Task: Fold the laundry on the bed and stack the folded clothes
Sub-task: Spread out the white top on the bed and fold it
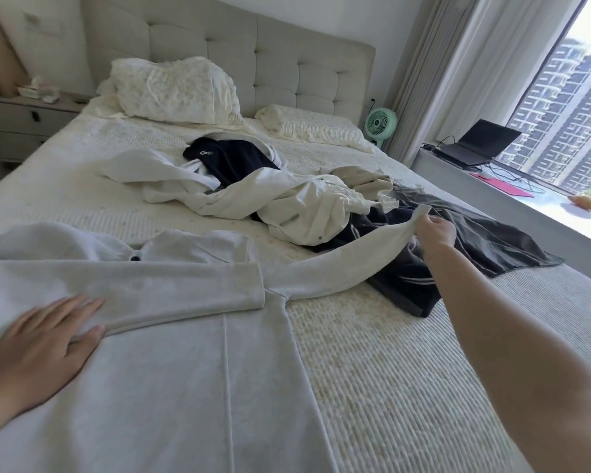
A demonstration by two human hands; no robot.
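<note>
**Grey top half-folded — one sleeve in, one sleeve in your grip**

The bed (406,353) took up most of the view, ribbed cream cover, tufted headboard (253,46) at the far end.

The light grey long-sleeved top (185,387) was the biggest item — it lay flat across the near left of the bed, collar pointing toward the headboard. One sleeve (171,288) was already folded across the chest, cuff ending near the centre seam. The other sleeve (348,254) stretched out to your right, lifted off the cover over the dark clothes.

Behind it sat the unfolded pile: white and cream garments (287,199) tangled mid-bed, a dark grey piece (492,244) spread toward the window side, a navy item (232,158) further back, partly under the white ones.

Two pillows (174,90) were by the headboard. A green fan (380,122) stood beside the bed, and a laptop (475,141) sat open on the window ledge.

Your left hand (45,346) lay flat on the top at the folded sleeve's lower edge, fingers straight and slightly spread, pressing down.

Your right hand (435,230) pinched the outstretched sleeve at its cuff, fingers curled around the fabric.
</note>
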